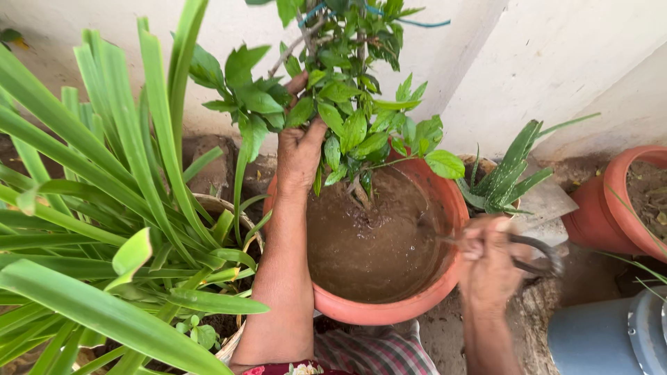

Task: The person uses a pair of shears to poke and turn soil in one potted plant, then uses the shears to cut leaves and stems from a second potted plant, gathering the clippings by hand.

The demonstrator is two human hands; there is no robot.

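A pale wall (556,62) stands behind. The left hand (299,154), fingers curled around stems, holds the bendy leafy green plant (347,104) in the round orange clay pot (445,201) of wet, likely heavy mud. The right hand (486,260), fingers pinching, grips dark metal shears (535,253).

No packages, labels, signs or screens show anywhere among the pots and plants.

Round terracotta clay pot (417,309): orange-red
Wet soil (372,246): muddy brown
Leafy shrub (347,104): glossy green
Spiky aloe plant (507,173): green, pale-speckled
Long strap-shaped leaves (104,208): bright green
Plaster wall (556,62): cream-white
Checked cloth (375,351): red, green and white plaid
Metal tool handle (538,253): dark grey
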